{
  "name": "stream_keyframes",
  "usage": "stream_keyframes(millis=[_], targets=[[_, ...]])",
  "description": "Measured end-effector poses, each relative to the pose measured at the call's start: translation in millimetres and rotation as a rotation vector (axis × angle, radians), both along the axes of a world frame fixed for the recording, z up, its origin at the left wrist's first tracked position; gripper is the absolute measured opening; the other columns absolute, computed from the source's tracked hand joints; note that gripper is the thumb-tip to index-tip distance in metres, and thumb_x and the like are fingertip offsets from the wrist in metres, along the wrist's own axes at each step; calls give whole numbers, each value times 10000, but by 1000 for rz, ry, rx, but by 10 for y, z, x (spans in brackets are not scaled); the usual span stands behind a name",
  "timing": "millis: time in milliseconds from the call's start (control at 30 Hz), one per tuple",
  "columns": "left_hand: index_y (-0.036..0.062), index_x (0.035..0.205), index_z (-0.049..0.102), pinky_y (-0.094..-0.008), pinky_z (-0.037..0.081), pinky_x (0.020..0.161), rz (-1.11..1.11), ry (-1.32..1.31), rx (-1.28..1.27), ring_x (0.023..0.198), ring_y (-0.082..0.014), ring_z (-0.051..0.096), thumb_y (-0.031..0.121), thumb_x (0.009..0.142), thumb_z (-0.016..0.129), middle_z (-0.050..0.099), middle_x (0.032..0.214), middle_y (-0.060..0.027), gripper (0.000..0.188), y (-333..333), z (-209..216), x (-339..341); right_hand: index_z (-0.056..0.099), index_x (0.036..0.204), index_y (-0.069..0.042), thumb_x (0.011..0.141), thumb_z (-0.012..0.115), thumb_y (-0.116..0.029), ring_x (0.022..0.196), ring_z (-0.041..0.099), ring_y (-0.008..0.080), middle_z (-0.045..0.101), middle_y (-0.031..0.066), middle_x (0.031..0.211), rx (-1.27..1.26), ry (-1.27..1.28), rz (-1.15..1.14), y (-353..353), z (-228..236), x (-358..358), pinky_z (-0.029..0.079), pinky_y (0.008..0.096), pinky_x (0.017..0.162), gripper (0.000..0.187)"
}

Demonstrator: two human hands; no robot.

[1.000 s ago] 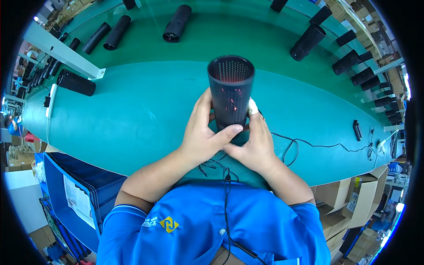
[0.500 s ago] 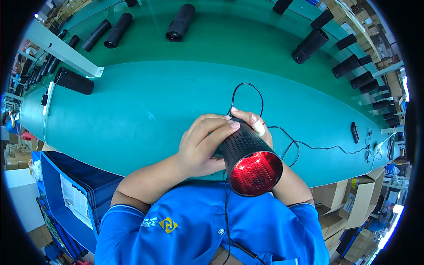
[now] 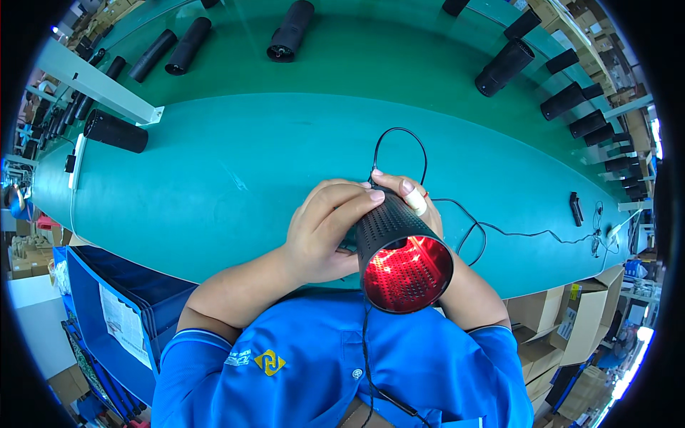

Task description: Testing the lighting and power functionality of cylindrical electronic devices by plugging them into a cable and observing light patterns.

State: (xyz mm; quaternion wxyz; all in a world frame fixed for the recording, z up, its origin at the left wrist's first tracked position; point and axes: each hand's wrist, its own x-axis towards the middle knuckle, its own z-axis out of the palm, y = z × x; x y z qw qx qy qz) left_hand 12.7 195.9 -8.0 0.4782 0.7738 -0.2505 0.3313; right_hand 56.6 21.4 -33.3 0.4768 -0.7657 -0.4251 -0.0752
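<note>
A black perforated cylinder (image 3: 389,216) is held tilted over the table's near edge, its open end toward me. Red light glows on its inner wall, and a dark part shows inside near the top. My left hand (image 3: 321,232) grips it from the left, fingers bent over its far end. On the other side my right hand (image 3: 421,203) wraps round it, with a pale wrapping on one finger; the rest of that hand is hidden behind the cylinder. A black cable (image 3: 426,153) loops up by the far end, where both hands meet.
Several black cylinders (image 3: 291,32) lie along the green table (image 3: 235,143). A white post (image 3: 107,85) and another cylinder (image 3: 116,131) stand at left. A cable runs right toward a small black object (image 3: 575,209). Blue bins (image 3: 114,314) and cardboard boxes (image 3: 571,321) flank me.
The cylinder has tipped slightly, so more of its inside shows, including a dark part near the top. Both hands keep their hold and have shifted a little left.
</note>
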Motion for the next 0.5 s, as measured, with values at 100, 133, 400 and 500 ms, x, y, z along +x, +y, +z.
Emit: stream_keyframes(millis=[100, 133, 400, 500], targets=[[26, 1122, 583, -361, 495, 764, 5, -1, -8, 904, -276, 594, 139, 602, 782, 581, 1037, -107, 568, 4, -12, 1, 368, 1339, -75, 664, 732, -70, 992, 584, 319, 535, 169, 1277, 6, 33, 0, 0, -45, -9, 492, 369, 813, 767], [26, 1124, 582, -361, 494, 764, 6, -1, -5, 902, -275, 593, 139, 602, 782, 580, 1036, -107, 571, 6, -13, 1, 368, 1338, -74, 663, 732, -72, 994, 584, 319, 535, 169, 1277, 15, 54, -1, 1, -58, -15, 492, 368, 814, 767], [27, 1136, 575, -360, 489, 769, 3, -3, -10, 890, -270, 585, 150, 602, 786, 579, 1039, -109, 587, 37, -17, 2, 362, 1340, -77, 664, 732, -84, 1013, 577, 318, 533, 168, 1277, 65, 66, -16, 70, 10, -54, 484, 374, 832, 770], [26, 1136, 575, -359, 488, 767, -1, 0, -4, 883, -270, 583, 159, 600, 790, 578, 1048, -111, 592, 53, -41, 6, 353, 1345, -82, 667, 727, -88, 1021, 572, 318, 532, 169, 1278, 70, 81, 3, 65, -32, -42, 480, 377, 840, 774]])
